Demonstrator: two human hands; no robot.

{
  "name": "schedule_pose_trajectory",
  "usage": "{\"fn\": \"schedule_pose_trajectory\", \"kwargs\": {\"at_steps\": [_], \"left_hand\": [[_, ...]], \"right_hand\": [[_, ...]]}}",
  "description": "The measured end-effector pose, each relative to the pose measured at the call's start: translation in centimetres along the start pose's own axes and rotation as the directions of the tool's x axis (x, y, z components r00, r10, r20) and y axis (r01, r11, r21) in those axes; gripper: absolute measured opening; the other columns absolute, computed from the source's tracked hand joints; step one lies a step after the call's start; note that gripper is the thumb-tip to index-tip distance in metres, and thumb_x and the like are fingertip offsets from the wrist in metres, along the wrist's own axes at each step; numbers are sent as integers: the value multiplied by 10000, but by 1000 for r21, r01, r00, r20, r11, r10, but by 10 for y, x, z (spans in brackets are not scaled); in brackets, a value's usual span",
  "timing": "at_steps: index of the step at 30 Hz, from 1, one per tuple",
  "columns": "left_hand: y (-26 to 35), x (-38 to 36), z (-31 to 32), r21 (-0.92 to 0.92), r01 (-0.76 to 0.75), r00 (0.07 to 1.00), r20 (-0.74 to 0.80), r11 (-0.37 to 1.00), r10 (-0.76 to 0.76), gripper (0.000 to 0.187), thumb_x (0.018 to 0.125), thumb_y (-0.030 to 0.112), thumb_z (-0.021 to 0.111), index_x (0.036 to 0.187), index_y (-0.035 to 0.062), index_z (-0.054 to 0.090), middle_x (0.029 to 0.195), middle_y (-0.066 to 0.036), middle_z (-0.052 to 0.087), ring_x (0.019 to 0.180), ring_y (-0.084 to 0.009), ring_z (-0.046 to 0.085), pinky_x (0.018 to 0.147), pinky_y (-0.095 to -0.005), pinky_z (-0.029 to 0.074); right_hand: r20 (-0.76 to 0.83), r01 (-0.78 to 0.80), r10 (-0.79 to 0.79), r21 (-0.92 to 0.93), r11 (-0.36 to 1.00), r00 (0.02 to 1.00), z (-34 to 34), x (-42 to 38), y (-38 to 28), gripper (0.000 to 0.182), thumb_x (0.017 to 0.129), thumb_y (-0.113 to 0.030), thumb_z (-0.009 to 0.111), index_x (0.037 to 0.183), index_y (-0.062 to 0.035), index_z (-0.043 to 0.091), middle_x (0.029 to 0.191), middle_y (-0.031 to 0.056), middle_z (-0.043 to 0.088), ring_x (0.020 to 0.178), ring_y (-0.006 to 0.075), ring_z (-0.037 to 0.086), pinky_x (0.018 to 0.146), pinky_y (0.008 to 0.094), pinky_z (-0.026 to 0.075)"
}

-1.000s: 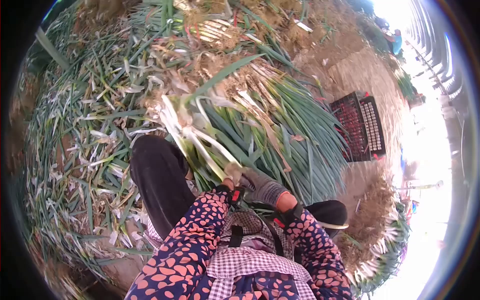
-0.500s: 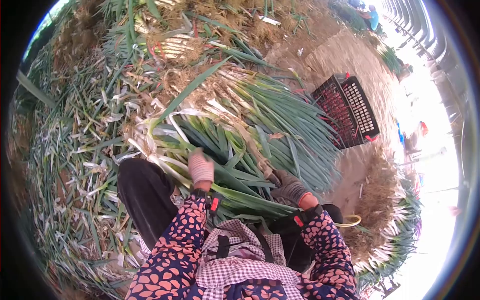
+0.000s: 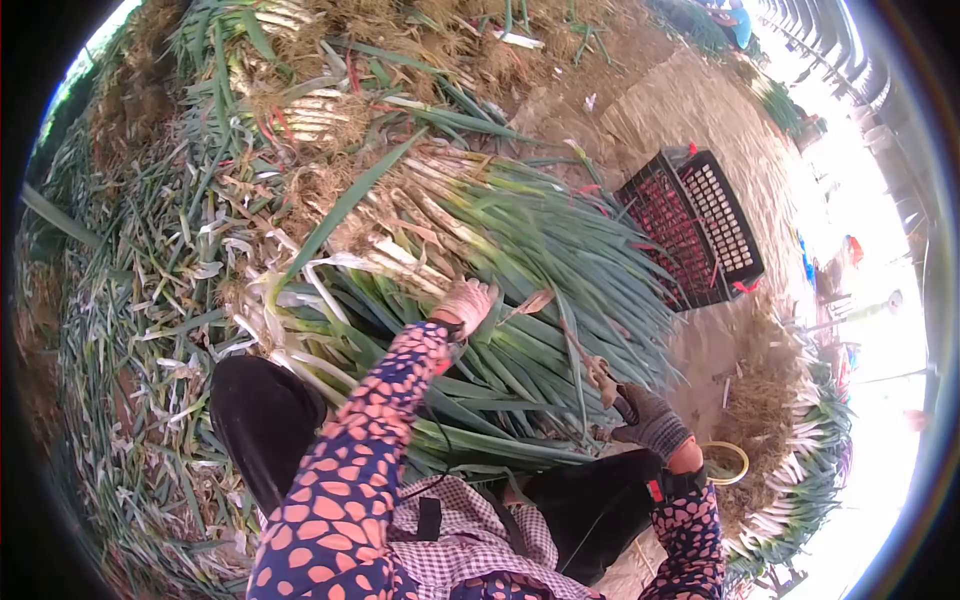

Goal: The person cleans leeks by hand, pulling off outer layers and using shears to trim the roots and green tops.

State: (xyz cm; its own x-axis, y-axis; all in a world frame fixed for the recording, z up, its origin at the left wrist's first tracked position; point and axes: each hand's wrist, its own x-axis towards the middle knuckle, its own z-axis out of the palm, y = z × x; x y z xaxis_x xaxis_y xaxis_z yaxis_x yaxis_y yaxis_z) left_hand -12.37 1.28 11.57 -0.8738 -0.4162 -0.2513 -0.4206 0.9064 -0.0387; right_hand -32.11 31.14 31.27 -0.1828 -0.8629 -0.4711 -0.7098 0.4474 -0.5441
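Note:
A spread of long green onions [image 3: 570,265] lies in front of me, pale roots to the left and dark green leaves to the right. My left hand [image 3: 468,303], in a pale glove, reaches into the near part of this pile with its fingers curled over onion leaves. My right hand [image 3: 655,422], in a dark grey glove, is closed at the leaf ends beside my knee. From it a brown, stick-like tool [image 3: 598,375] with a dark end points up and left; its far end is blurred among the leaves.
A black and red plastic crate [image 3: 718,215] stands at the right. Below it are a yellow ring [image 3: 740,462] and a row of rooted onions [image 3: 790,490]. Loose leaf trimmings [image 3: 130,400] cover the ground on the left. A person in blue [image 3: 740,25] is far off.
My left hand has moved up and right, deeper over the onion pile. My right hand has shifted right and down with the stick-like tool. The view has tilted slightly.

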Motion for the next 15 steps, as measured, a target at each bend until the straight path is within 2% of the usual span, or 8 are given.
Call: {"fn": "schedule_pose_trajectory", "kwargs": {"at_steps": [1, 3, 5, 7, 8, 10, 13, 15], "left_hand": [[0, -9, -4, 0, -86, 996, -13, 996, 86, 395, 835, 192, 532, 1217, 105, 491, 1098, -49, 611, 1075, -204, 554, 903, -507, 400], [-13, -27, -4, 64, -284, 957, -49, 957, 287, 307, 799, 179, 560, 1099, 115, 552, 1012, -52, 631, 1017, -215, 585, 848, -478, 440], [-45, -53, -21, 111, -383, 899, -184, 917, 397, 274, 753, 177, 591, 1024, 131, 589, 944, -40, 638, 942, -226, 615, 790, -436, 463], [-81, -70, -41, 172, -480, 871, -28, 860, 491, 334, 754, 168, 557, 1086, 128, 552, 1039, -31, 616, 939, -225, 613, 937, -441, 401], [-89, -83, -67, 216, -548, 835, 77, 808, 545, 343, 750, 178, 563, 1091, 138, 552, 1030, -26, 616, 943, -222, 612, 943, -439, 399], [-102, -102, -93, 281, -630, 776, 194, 724, 600, 417, 767, 204, 563, 1182, 185, 525, 1049, -12, 601, 987, -214, 597, 974, -429, 376], [-103, -108, -92, 398, -505, 772, -189, 766, 607, 484, 788, 208, 550, 1268, 220, 487, 1144, -18, 576, 1041, -228, 573, 995, -444, 356], [-77, -114, -93, 251, -228, 917, -270, 941, 294, 488, 820, 166, 510, 1305, 206, 467, 1252, -53, 536, 1088, -256, 551, 1002, -468, 347]], "right_hand": [[-28, 7, -5, 81, 997, 1000, 2, -6, 1, 705, 602, -233, 792, 1207, -37, 489, 1074, 192, 603, 1016, 350, 585, 857, 404, 467], [18, -33, 33, -9, 999, 999, -6, -13, -10, 721, 598, -232, 793, 1218, -37, 482, 1080, 196, 598, 1014, 354, 584, 861, 404, 466], [45, -20, 22, -56, 998, 999, -4, -17, -14, 731, 596, -230, 791, 1228, -39, 476, 1086, 198, 594, 1009, 357, 583, 863, 403, 464], [60, 54, -50, -67, 996, 997, 4, -16, -13, 736, 597, -228, 787, 1237, -42, 473, 1093, 198, 589, 1001, 358, 583, 864, 401, 462], [157, 52, -29, -143, 988, 987, 1, -11, -28, 740, 610, -223, 782, 1253, -41, 465, 1108, 200, 584, 1005, 361, 581, 859, 402, 464], [182, 72, -64, -35, 997, 981, 12, -3, -36, 746, 612, -235, 780, 1261, -48, 462, 1101, 199, 590, 1008, 361, 583, 861, 405, 462], [226, 98, -104, 36, 995, 968, 39, 23, -42, 738, 640, -295, 756, 1277, -72, 459, 1087, 198, 605, 1000, 359, 590, 853, 402, 465], [244, 86, -75, -35, 996, 967, 52, 41, -61, 729, 654, -326, 743, 1278, -79, 457, 1073, 197, 612, 985, 359, 596, 846, 401, 467]]}}
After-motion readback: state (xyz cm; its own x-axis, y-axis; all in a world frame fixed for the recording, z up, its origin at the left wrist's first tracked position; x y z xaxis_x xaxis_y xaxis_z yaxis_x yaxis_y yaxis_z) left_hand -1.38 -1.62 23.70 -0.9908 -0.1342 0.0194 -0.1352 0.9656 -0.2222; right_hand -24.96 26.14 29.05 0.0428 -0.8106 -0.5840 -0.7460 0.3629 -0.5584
